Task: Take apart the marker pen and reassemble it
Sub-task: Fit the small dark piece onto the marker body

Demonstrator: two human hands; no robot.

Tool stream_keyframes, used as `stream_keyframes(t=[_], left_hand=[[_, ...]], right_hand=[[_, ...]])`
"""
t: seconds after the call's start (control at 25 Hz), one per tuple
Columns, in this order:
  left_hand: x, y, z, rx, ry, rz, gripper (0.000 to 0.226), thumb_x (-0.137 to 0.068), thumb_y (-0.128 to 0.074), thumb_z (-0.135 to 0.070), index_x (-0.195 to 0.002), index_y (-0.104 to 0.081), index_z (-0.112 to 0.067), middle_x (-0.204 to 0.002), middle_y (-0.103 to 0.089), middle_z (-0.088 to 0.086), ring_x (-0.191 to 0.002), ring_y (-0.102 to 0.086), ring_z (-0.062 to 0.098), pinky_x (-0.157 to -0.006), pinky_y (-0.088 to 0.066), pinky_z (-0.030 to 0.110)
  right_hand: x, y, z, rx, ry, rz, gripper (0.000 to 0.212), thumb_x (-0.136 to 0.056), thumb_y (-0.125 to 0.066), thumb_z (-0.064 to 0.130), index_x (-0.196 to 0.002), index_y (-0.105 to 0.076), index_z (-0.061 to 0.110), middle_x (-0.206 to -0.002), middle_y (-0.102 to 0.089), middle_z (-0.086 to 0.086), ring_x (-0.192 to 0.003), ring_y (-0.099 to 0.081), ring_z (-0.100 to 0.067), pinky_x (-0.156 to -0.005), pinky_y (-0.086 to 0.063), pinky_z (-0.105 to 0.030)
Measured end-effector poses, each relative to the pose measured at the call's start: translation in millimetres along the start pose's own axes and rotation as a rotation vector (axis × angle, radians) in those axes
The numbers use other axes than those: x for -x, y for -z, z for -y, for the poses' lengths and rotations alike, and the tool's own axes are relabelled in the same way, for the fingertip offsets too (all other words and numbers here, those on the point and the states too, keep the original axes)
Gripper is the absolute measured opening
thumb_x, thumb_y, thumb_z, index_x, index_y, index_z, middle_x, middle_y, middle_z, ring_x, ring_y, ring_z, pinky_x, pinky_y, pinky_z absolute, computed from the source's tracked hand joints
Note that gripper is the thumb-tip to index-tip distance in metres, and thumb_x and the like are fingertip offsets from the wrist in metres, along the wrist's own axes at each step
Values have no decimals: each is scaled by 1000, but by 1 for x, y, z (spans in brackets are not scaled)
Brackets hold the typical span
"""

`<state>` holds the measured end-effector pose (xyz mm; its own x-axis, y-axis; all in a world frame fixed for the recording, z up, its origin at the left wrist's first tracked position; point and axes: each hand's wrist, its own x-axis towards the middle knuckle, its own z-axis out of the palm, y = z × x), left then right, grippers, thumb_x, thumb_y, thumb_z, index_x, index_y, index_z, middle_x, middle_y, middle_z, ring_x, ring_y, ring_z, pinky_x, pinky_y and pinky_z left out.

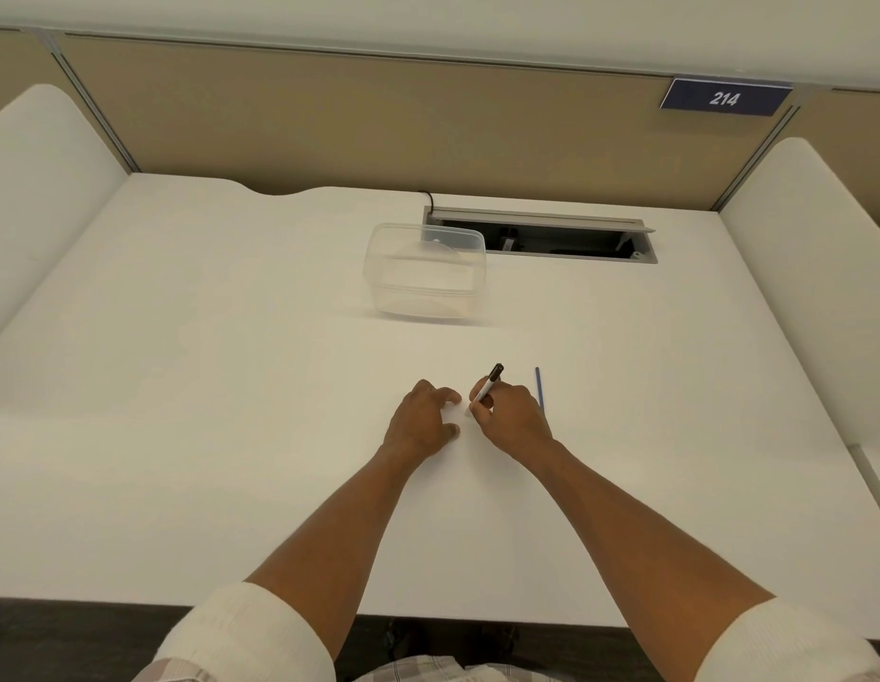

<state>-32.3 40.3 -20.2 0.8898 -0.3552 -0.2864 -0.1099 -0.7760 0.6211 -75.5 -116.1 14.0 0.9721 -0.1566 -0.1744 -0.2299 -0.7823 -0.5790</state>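
light: bright, even, warm | shadows: faint, soft | edges: wide-angle bowing | focus: slightly soft throughout

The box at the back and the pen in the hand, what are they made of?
The box looks like clear, slightly glossy plastic: you see the desk through its walls. The marker pen, held in the right hand, seems smooth plastic too, a white barrel with a black end, though it is too small to be sure.
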Motion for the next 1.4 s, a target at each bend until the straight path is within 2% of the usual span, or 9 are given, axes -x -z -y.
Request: stream_keyframes(t=[0.16, 0.36, 0.56, 0.8, 0.96, 1.04, 1.12, 1.2, 1.4], left_hand=[[0, -1, 1, -4, -2, -7, 46, -77, -77, -22, -120, -63, -31, -117, -53, 0, -106, -58, 17, -86, -48, 30], [-2, -3, 0, -10, 1, -27, 41, -78, -76, -25, -117, -65, -32, -114, -54, -1, -103, -58, 15, -81, -44, 27], [-2, -6, -4, -10, -18, -45, 26, -78, -75, -26, -101, -69, -37, -103, -56, -6, -94, -58, 13, -75, -42, 26], [-3, -8, -5, 66, -22, -49, 5, -86, -68, -31, -87, -72, -31, -92, -60, -5, -87, -59, 15, -72, -45, 28], [-1, -4, 1, 126, -37, -19, 5, -86, -69, -28, -84, -73, -28, -87, -61, -9, -83, -59, 13, -70, -41, 25], [2, 0, 5, 151, -35, -4, 5, -86, -70, -25, -84, -74, -26, -86, -63, -10, -83, -59, 13, -73, -44, 25], [4, 3, 7, 153, -31, -1, 5, -86, -70, -23, -83, -74, -24, -86, -66, -9, -84, -61, 15, -76, -46, 28], [6, 5, 8, 141, -27, -5, 6, -86, -69, -22, -81, -73, -23, -83, -68, -8, -83, -61, 16, -76, -46, 29], [7, 9, 6, 118, 7, -55, 12, -87, -67, -25, -75, -68, -28, -75, -67, -6, -71, -60, 14, -63, -44, 24]], right_hand=[[3, -3, -3, -23, -10, -66, 11, -90, -56, 28, -95, -65, 27, -85, -74, 4, -78, -67, -22, -72, -55, -34], [2, -2, -9, -43, -23, -56, 9, -88, -57, 31, -93, -64, 30, -85, -74, 7, -80, -67, -17, -71, -54, -31], [1, 3, -9, -107, 6, -33, 5, -87, -58, 32, -85, -61, 35, -80, -69, 14, -75, -66, -10, -66, -50, -28], [-1, 8, -11, -209, 48, -7, 7, -83, -59, 30, -79, -64, 32, -72, -67, 17, -69, -61, 0, -64, -48, -25], [-4, 15, -10, -317, 37, 26, 8, -86, -60, 25, -81, -67, 24, -78, -70, 7, -76, -65, -10, -75, -58, -42], [-6, 20, -7, -378, 14, 11, 8, -88, -60, 22, -85, -67, 18, -80, -71, 1, -81, -68, -19, -78, -59, -43], [-7, 29, -3, -425, 6, -19, 8, -90, -59, 20, -87, -65, 16, -83, -72, -6, -78, -68, -22, -67, -59, -33], [-10, 36, 0, -485, -9, -37, 9, -92, -57, 20, -87, -62, 15, -87, -71, -11, -72, -67, -21, -53, -51, -19], [-19, 52, 0, -537, -32, -75, 14, -92, -54, 25, -87, -60, 13, -81, -73, -6, -56, -65, -14, -48, -50, -27]])
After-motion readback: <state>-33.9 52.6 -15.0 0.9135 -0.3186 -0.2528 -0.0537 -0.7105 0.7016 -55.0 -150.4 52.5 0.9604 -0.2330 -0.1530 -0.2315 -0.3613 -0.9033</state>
